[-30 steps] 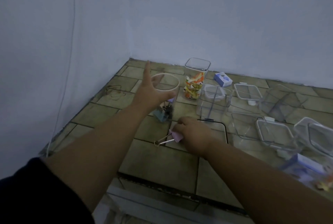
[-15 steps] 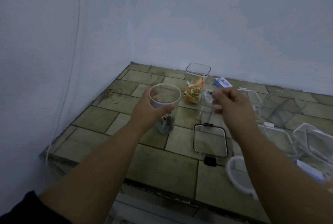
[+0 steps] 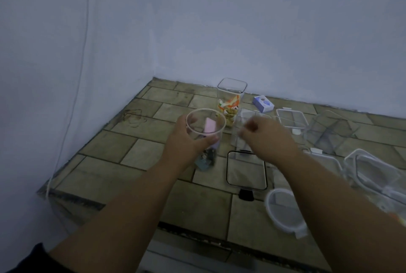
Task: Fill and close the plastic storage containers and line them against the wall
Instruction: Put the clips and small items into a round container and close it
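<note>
L hand (image 3: 185,140) holds round clear container (image 3: 205,133) over tiled surface (image 3: 123,176); R hand (image 3: 269,137) just beside.
Near: round lid (image 3: 283,212), black-rimmed square lid (image 3: 246,170) flat on tiles. Mid: L fingers wrapped round container, pink clip (image 3: 209,125) inside; R hand blurred, fingers loosely curled, nothing seen in them. Far: open tall container (image 3: 230,99) w/ snack packets (image 3: 228,107), near wall (image 3: 285,52).

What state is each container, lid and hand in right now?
Round container, open, upright, gripped by left hand.
Pink clip, inside the round container.
Tall square container, open, partly filled with packets.
Black-rimmed lid, off, lying flat.
Round white lid, off, lying flat.
Right hand, blurred, holding nothing visible.
</note>
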